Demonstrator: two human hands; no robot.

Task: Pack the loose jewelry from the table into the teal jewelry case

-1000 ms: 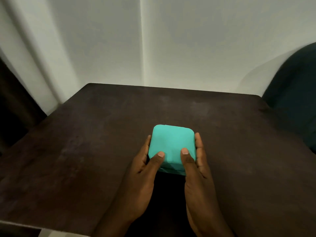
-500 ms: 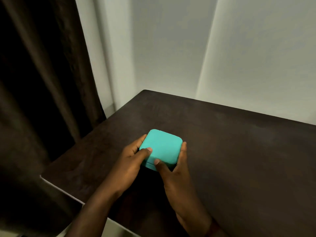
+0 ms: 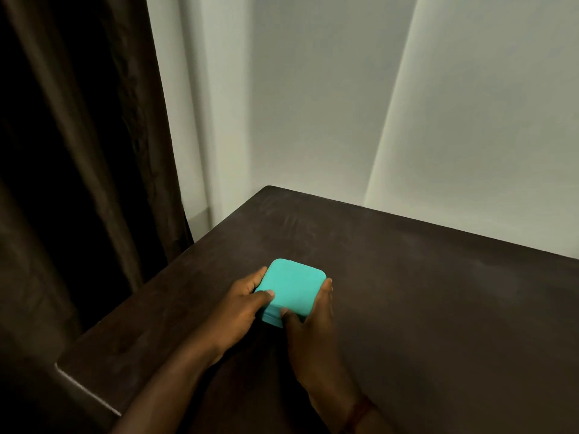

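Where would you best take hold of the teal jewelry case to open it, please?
Probably at the near front edge, coming from the person's side. The teal jewelry case lies flat and shut on the table, and a seam shows along that face. The left hand steadies the left side; the right hand has its thumb at the seam, suited to lifting the lid.
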